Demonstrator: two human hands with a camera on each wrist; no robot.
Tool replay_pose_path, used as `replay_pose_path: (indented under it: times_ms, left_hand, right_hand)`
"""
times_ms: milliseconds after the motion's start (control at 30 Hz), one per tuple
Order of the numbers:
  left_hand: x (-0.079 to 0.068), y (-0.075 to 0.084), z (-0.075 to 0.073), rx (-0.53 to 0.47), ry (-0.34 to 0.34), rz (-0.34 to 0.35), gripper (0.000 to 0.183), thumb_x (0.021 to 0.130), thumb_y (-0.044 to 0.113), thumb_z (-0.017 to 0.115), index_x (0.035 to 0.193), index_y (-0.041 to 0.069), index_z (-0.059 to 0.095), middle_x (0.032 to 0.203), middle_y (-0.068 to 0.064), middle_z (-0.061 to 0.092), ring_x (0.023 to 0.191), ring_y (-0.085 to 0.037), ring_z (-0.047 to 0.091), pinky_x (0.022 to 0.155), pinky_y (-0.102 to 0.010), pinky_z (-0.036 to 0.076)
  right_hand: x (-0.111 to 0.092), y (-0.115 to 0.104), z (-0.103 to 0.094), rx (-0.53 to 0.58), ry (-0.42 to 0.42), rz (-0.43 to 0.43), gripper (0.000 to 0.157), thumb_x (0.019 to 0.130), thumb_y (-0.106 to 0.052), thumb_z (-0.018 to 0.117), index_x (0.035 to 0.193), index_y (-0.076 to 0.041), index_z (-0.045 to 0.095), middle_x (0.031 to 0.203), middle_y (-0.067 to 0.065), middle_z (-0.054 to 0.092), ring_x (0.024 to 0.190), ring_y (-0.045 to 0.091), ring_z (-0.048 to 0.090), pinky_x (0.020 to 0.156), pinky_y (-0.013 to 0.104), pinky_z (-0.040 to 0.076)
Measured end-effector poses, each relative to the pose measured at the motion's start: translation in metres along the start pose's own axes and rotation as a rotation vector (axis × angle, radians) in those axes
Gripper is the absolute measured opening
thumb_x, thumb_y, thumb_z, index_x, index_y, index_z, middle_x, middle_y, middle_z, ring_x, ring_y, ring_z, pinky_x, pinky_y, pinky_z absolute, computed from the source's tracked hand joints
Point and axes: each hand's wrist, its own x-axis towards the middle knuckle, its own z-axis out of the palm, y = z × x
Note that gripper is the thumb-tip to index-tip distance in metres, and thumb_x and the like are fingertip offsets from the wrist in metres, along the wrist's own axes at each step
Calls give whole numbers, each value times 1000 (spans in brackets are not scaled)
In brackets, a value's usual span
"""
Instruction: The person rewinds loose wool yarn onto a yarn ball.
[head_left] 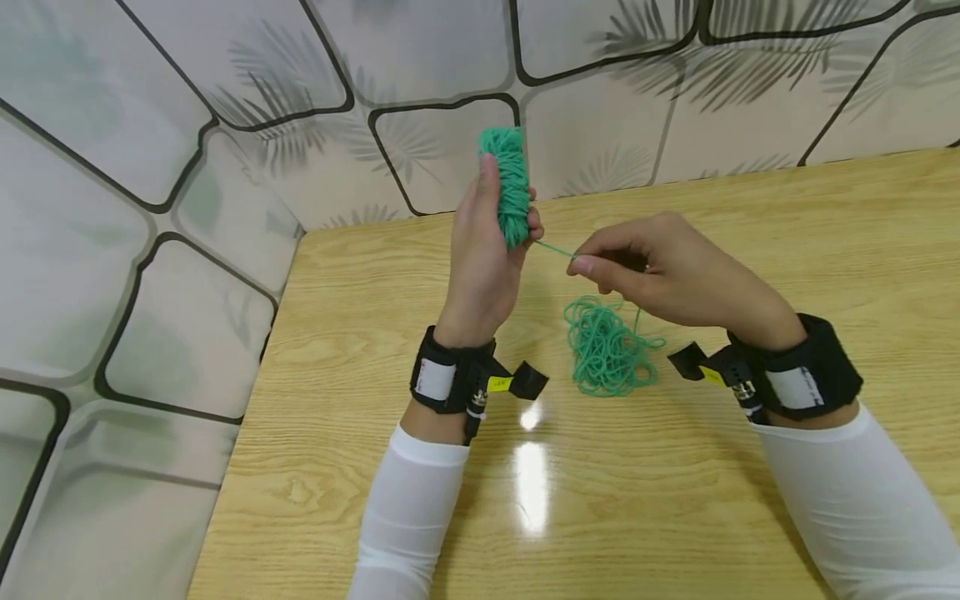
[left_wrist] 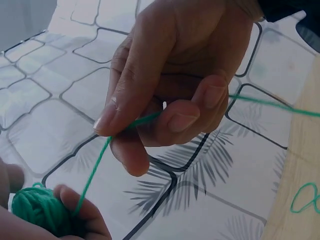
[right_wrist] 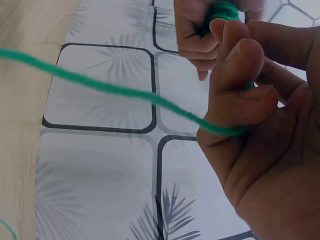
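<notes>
My left hand (head_left: 483, 258) grips an oblong bundle of wound green yarn (head_left: 510, 187), its thumb lying along the bundle's side. To its right, my right hand (head_left: 675, 267) pinches the yarn strand (head_left: 555, 248) between thumb and fingers. That strand runs taut from the bundle. In the right wrist view the yarn (right_wrist: 100, 86) passes under the curled fingers and out to the left. Below the right hand, a loose tangled heap of green yarn (head_left: 609, 350) lies on the table. The left wrist view shows the bundle (left_wrist: 42, 210) at the lower left, partly hidden by the left hand.
The light wood table (head_left: 337, 467) meets a patterned wall (head_left: 450, 158) behind the hands and another wall surface (head_left: 127, 275) on the left. Black straps with small devices circle the left wrist (head_left: 453, 371) and right wrist (head_left: 798, 367).
</notes>
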Motion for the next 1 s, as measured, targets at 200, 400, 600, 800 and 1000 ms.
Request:
replay_pose_path:
  times_ms: [200,400,600,800,1000]
  left_hand:
    - [2,1,-2,63,-6,42,27,97,21,45,117,3,48,93,-6,46,80,-16,46,73,-26,40]
    - [3,3,-12,342,-4,175,33,89,13,59,115,3,44,98,-9,52,90,-20,50,78,-31,43]
    - [1,4,-15,521,27,294,55,85,9,63,132,6,35,104,-11,52,94,-21,50,80,-32,45]
    - [3,0,-14,480,34,328,34,85,15,65,114,1,54,110,-9,54,93,-19,55,81,-33,46]
    - [5,0,-15,264,59,190,28,82,18,68,103,2,56,93,-11,57,78,-19,56,77,-37,48]
  right_hand:
    - [-3,3,-8,-45,66,41,12,93,-25,54,96,-24,66,75,-8,59,60,7,51,51,25,41]
    - [-8,4,-19,-67,173,90,11,92,-23,55,92,-23,65,69,-5,55,53,9,47,49,25,38]
    - [-9,-1,-21,5,215,124,12,93,-22,54,95,-22,66,69,-1,53,51,12,44,47,28,36]
    - [-6,0,-14,103,109,-9,16,92,-10,53,96,-18,66,71,-1,54,57,12,47,48,27,37]
    - [-5,-3,-10,122,68,52,14,92,-16,54,94,-23,66,75,-6,56,60,13,48,47,27,38]
